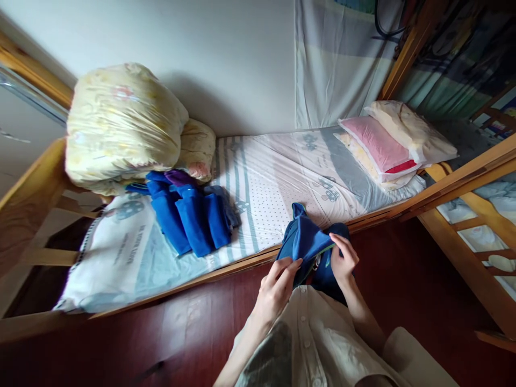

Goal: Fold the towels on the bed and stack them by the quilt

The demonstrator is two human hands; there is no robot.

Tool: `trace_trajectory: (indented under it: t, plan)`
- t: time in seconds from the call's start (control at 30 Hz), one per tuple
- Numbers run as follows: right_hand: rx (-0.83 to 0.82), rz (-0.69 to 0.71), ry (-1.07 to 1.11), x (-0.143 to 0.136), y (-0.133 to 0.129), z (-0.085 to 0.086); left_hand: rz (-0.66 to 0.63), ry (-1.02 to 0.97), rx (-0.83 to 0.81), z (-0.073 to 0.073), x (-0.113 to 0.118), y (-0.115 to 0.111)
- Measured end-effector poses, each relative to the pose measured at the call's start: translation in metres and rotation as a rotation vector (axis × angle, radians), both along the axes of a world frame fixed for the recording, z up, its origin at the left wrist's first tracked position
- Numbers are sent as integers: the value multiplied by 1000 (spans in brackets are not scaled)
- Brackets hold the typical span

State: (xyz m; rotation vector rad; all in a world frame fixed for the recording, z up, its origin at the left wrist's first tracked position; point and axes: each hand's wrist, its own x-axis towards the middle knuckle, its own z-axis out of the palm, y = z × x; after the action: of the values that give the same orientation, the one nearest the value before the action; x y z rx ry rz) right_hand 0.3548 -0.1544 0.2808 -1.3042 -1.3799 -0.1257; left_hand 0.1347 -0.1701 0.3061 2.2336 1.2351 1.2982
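Observation:
A blue cloth [309,239] with a thin green edge lies over the person's lap, its far corner reaching the bed's edge. My left hand [278,285] pinches the cloth's near left corner between thumb and fingers. On the other side, my right hand [343,255] pinches the cloth's right corner, so the near edge stretches between both hands. Several rolled or folded blue cloths [195,220] lie side by side on the left part of the bed, with a purple cloth [179,177] behind them.
The bed [266,188] has a patterned sheet and a wooden frame. A large yellow bundled quilt [124,123] sits at its left end. At the right end are a pink pillow [374,142] and a pale pillow [415,131]. A wooden ladder [475,236] stands at the right.

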Motion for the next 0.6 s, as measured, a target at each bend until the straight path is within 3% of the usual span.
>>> trace_trajectory:
  t: [0.1,0.17,0.3,0.4,0.5,0.6]
  plan:
    - [-2,-45,34,9,-6,8,80,9,96,12,-1,7]
    - [-100,5,52,14,-13,12,163,-15,185,20,-5,14]
    - [-477,369,47,12,-30,16,276,-51,304,32,-19,30]
    - [-646,569,65,4,-38,12,362,-54,288,33,-32,37]
    - [-654,562,120,-1,-40,2,469,-81,229,26,-48,39]
    - [-547,431,221,-1,-38,-5,487,-45,161,16,-64,42]
